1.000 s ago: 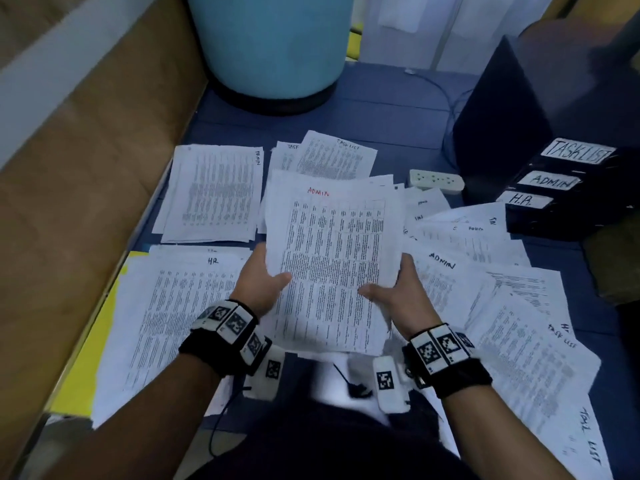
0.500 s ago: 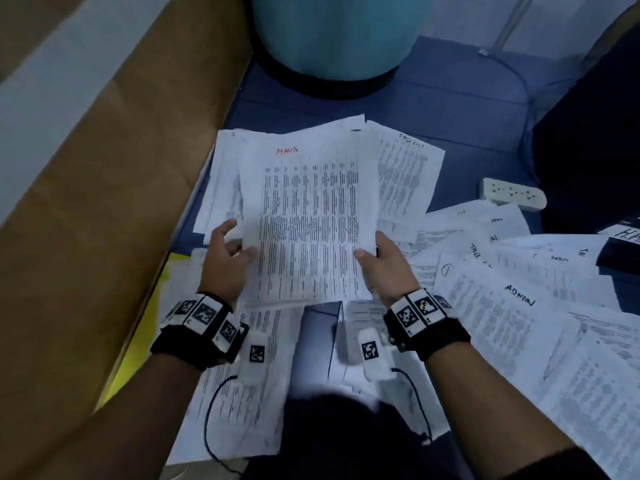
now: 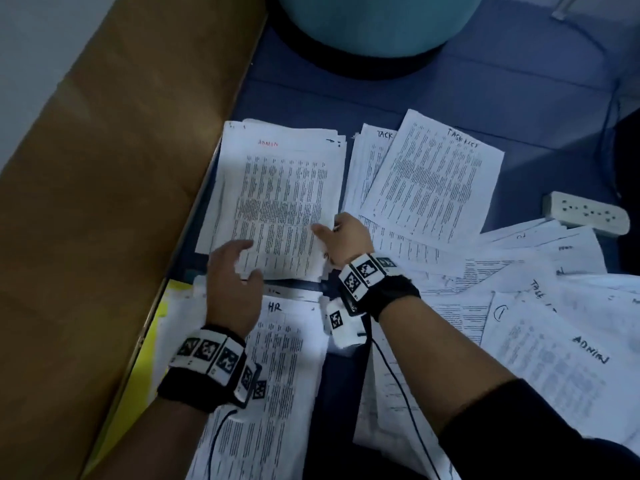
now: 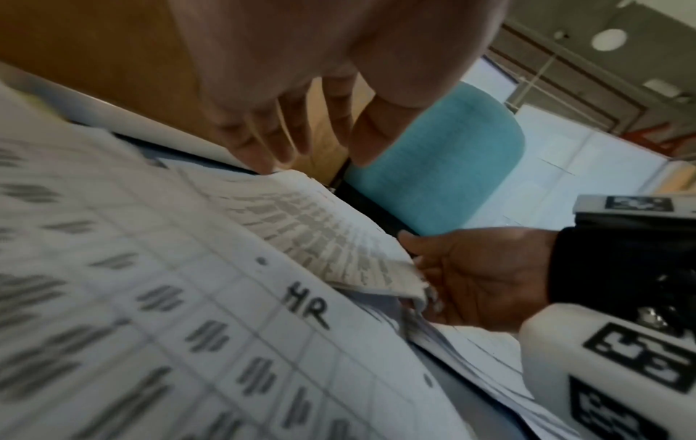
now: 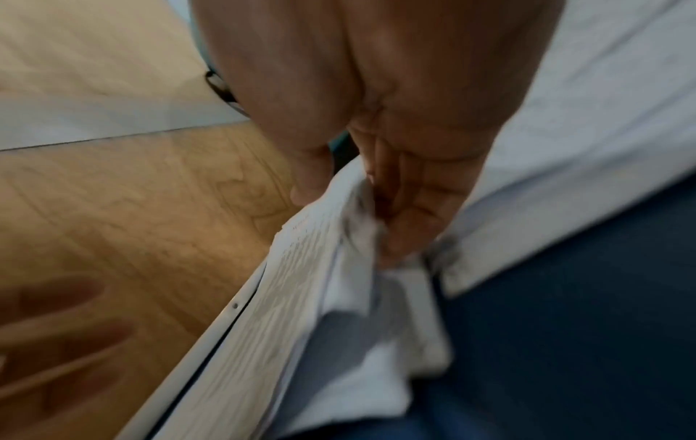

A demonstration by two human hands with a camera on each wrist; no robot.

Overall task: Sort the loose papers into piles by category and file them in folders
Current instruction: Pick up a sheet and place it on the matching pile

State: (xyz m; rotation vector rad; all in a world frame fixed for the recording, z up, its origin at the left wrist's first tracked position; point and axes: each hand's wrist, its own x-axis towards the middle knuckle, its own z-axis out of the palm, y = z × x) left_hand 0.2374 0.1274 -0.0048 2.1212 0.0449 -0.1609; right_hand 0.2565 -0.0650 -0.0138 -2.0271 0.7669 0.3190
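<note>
A stack of printed sheets headed ADMIN [image 3: 277,202] lies on the far-left pile on the blue floor. My right hand [image 3: 329,230] pinches its right edge, thumb on top; the right wrist view shows the paper edge [image 5: 301,268] caught between thumb and fingers [image 5: 406,214]. My left hand [image 3: 242,261] hovers at the stack's near-left corner. Its relaxed fingers [image 4: 256,148] just touch the paper edge [image 4: 320,235] and hold nothing. An HR pile [image 3: 280,358] lies below my left wrist, and a TASK LIST pile [image 3: 426,174] lies to the right of the ADMIN stack.
Loose sheets [image 3: 554,341] marked ADMIN and TASK LIST are spread over the floor at the right. A white power strip [image 3: 585,213] lies beyond them. A teal drum [image 3: 374,22] stands at the back, a wooden panel [image 3: 104,237] runs along the left, and a yellow folder [image 3: 138,375] lies under the HR pile.
Both hands carried the ADMIN stack left and away, then lowered it onto the far-left pile. My left hand has let go of its edge; the right still pinches it.
</note>
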